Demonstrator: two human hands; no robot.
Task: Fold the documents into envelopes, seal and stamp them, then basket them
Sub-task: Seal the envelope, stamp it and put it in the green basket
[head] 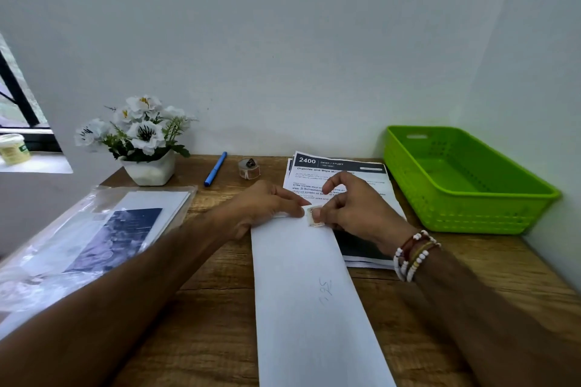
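At mid-frame on the worktop (213, 308), the left grip (267, 204) lay flat, fingers unclenched, pressing the envelope (308, 292); the right grip (355, 207) was clamped on the stamp (316, 223) at its corner.

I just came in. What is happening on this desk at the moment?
A person is stamping a long white envelope that lies on the wooden desk. The left hand presses its far end flat, while the right hand holds a small stamp under the thumb at the far right corner. Printed documents lie partly under the envelope. The green basket on the right shows nothing inside, so this envelope is not yet basketed.
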